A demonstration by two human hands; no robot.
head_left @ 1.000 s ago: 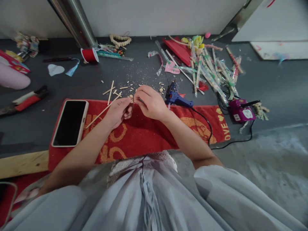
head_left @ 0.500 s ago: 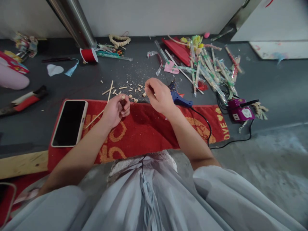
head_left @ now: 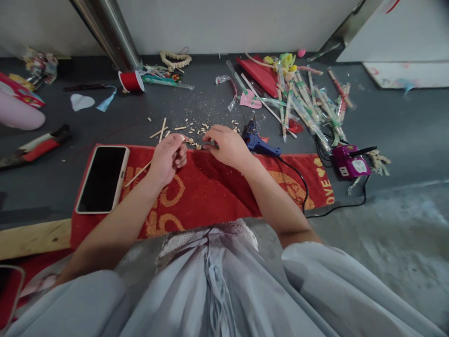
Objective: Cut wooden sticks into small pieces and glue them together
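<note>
My left hand (head_left: 168,157) is closed, pinching a small pale wooden piece (head_left: 183,137) between thumb and forefinger. To its right, my right hand (head_left: 226,146) curls with thumb and fingertips close together; whatever they hold is too small or hidden to name. A short gap separates the two hands. Small wooden bits (head_left: 180,128) and crumbs lie on the dark tabletop just beyond them. A thin wooden stick (head_left: 138,174) passes under my left wrist, over the red towel (head_left: 210,196). Beside my right hand rests a blue glue gun (head_left: 261,142).
A phone (head_left: 102,180) lies on the towel's left end, with pliers (head_left: 35,147) farther left. Wrapped sticks (head_left: 315,100) pile up at the back right. The glue gun's black cord runs near a purple box (head_left: 351,161). A red spool (head_left: 131,81) stands behind.
My right hand has come down and a little left, nearer my left hand. My left hand has turned slightly and still pinches the small wooden piece.
</note>
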